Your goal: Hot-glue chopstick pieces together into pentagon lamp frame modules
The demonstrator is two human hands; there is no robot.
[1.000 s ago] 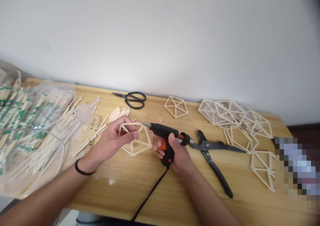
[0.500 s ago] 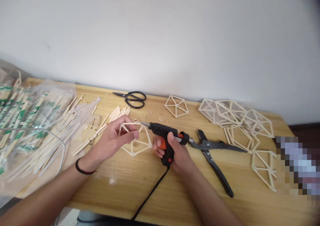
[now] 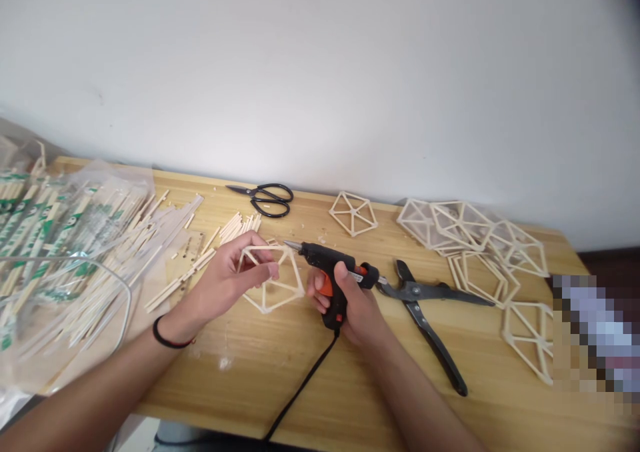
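On a wooden bench (image 3: pixel 280 372) against a white wall, the left hand (image 3: pixel 225 282) pinches a light, fragile stick frame (image 3: pixel 273 279), best held by its rim, while the right hand (image 3: pixel 353 305) clasps a rigid glue gun (image 3: pixel 333 272) by its handle, nozzle touching the frame.

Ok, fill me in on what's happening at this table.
A person sits at a wooden table. The left hand holds a pale pentagon frame of thin wooden sticks, tilted up off the tabletop. The right hand grips a black and orange glue gun, nozzle at the frame's upper edge. Black-handled scissors, dark metal cutters and finished stick frames lie nearby.
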